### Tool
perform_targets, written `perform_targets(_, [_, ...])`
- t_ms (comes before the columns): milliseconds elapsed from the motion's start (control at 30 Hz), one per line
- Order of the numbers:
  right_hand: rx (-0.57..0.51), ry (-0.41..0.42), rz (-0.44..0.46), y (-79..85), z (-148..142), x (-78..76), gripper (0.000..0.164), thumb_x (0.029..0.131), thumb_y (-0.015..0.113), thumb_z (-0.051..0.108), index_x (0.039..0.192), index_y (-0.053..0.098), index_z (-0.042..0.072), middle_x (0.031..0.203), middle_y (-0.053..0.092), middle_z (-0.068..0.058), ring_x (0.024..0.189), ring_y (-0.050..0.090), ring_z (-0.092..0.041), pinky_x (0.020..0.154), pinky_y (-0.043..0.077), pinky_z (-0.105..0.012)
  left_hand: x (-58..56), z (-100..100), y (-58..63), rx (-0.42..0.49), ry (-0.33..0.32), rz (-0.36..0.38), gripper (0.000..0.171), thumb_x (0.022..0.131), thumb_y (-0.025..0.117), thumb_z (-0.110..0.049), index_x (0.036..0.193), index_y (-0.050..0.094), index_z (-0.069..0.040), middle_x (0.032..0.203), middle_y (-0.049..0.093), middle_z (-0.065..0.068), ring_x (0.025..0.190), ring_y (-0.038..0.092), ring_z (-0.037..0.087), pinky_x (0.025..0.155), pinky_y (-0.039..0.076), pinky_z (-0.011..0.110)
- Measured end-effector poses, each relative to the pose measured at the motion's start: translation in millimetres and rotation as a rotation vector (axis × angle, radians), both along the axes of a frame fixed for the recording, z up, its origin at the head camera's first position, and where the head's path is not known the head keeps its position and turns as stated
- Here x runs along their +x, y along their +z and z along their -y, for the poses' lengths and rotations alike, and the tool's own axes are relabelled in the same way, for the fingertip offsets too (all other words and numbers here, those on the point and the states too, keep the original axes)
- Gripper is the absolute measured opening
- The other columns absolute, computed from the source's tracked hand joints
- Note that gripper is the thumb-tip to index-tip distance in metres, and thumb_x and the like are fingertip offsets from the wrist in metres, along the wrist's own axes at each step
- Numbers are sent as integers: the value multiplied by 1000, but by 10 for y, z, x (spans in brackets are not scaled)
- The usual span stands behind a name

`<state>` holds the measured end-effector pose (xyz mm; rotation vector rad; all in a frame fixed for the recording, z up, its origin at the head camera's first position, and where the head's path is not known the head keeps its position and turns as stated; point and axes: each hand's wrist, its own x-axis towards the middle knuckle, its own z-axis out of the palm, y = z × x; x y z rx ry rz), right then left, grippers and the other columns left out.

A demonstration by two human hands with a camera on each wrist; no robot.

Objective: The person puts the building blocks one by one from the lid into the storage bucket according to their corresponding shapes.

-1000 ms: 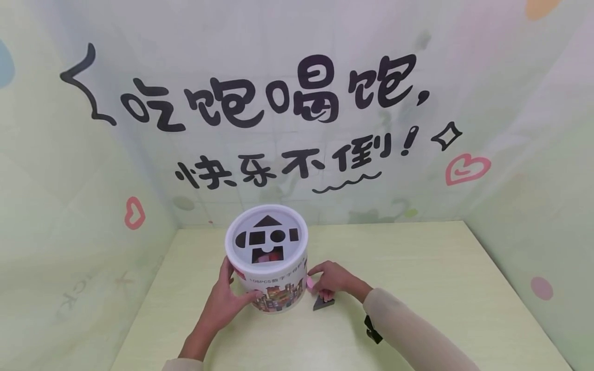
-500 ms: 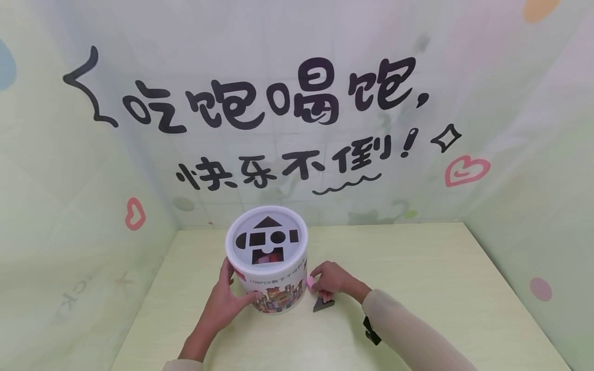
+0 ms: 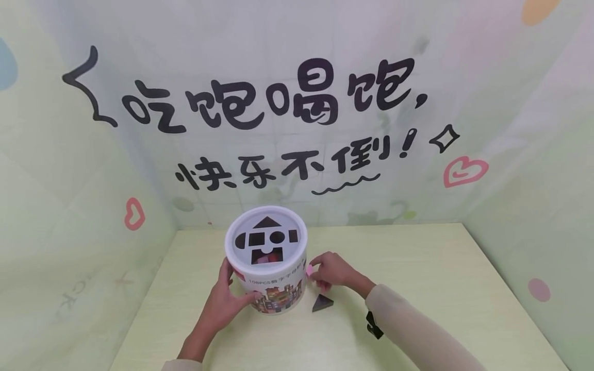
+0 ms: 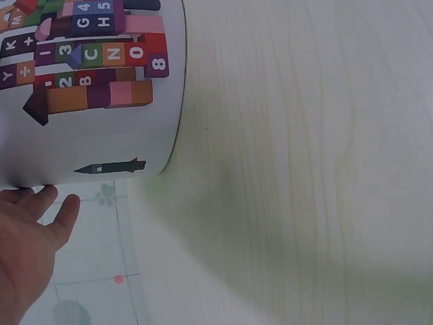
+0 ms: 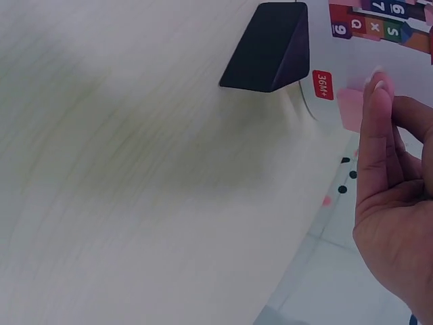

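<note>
A white toy-block bucket (image 3: 274,281) stands upright, its lid (image 3: 241,252) cut with shaped holes. Red and pink pieces show through the notched hole at the front. My left hand (image 3: 223,304) grips the bucket's left side, thumb across the printed front and fingers round the far side; the left wrist view shows this hand (image 4: 30,237) at the wall. Just right of the bucket, my right hand (image 3: 335,270) pinches a small pink block (image 5: 350,108), its shape partly hidden by the fingers. Below that hand lies a dark triangular block (image 3: 322,303).
The light wood table (image 3: 417,288) runs back to a fabric wall (image 3: 371,206) with black lettering. More patterned fabric closes off both sides. A black device (image 3: 374,325) is strapped under the right sleeve.
My right hand, with the pink block, has lifted slightly away from the dark triangular block, which now shows whole. The left hand and bucket have not moved.
</note>
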<state>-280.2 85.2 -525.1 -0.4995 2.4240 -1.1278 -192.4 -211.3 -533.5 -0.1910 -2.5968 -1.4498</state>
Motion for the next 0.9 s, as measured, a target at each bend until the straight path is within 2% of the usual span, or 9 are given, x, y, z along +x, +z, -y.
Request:
perform_targets(200, [-37, 14, -20, 124, -22, -4, 24, 90, 68, 11, 111, 68, 1, 57, 63, -3, 45, 60, -13, 52, 60, -40, -1, 6, 0, -5, 0, -5, 120, 70, 86, -43, 157, 6, -23, 158, 28, 16, 143, 27, 41, 109, 33, 65])
perform_targets(300, [-53, 11, -32, 194, -34, 5, 26, 90, 68, 13, 114, 68, 2, 58, 63, -4, 45, 60, -14, 51, 60, -38, -1, 7, 0, -7, 0, -4, 120, 70, 86, -42, 157, 6, -22, 157, 28, 16, 143, 27, 41, 109, 33, 65])
perform_targets(400, [-81, 0, -41, 264, -45, 18, 31, 90, 68, 16, 118, 66, 2, 62, 66, -11, 46, 61, -15, 49, 59, -32, -2, 11, -4, -5, 0, -5, 120, 70, 86, -41, 157, 6, -22, 157, 28, 17, 143, 28, 41, 109, 33, 65])
perform_targets(533, [-131, -12, -40, 332, -61, 24, 37, 90, 67, 16, 124, 63, 1, 66, 68, -17, 47, 62, -16, 49, 59, -32, -6, 15, -13, -3, -1, -7, 119, 71, 86, -41, 157, 5, -23, 158, 28, 17, 143, 27, 42, 109, 33, 65])
perform_targets(600, [-149, -16, -37, 357, -70, 23, 36, 90, 67, 16, 123, 63, 1, 65, 67, -15, 47, 62, -16, 50, 59, -32, -7, 16, -14, -3, 0, -8, 120, 70, 86, -40, 157, 6, -22, 157, 28, 17, 143, 28, 42, 109, 33, 64])
perform_targets(767, [-190, -24, -10, 396, -100, 10, 33, 90, 68, 18, 119, 66, 4, 68, 67, -20, 48, 62, -16, 51, 59, -32, -7, 10, -9, 1, -6, -15, 120, 70, 87, -39, 157, 6, -21, 157, 27, 18, 143, 27, 42, 109, 33, 65])
perform_targets(900, [-229, -36, 8, 434, -121, -8, 33, 89, 70, 20, 118, 67, 6, 65, 67, -14, 49, 62, -17, 53, 60, -34, -6, 4, -2, 12, -11, -19, 119, 71, 87, -37, 157, 6, -21, 157, 28, 18, 143, 27, 42, 109, 33, 65])
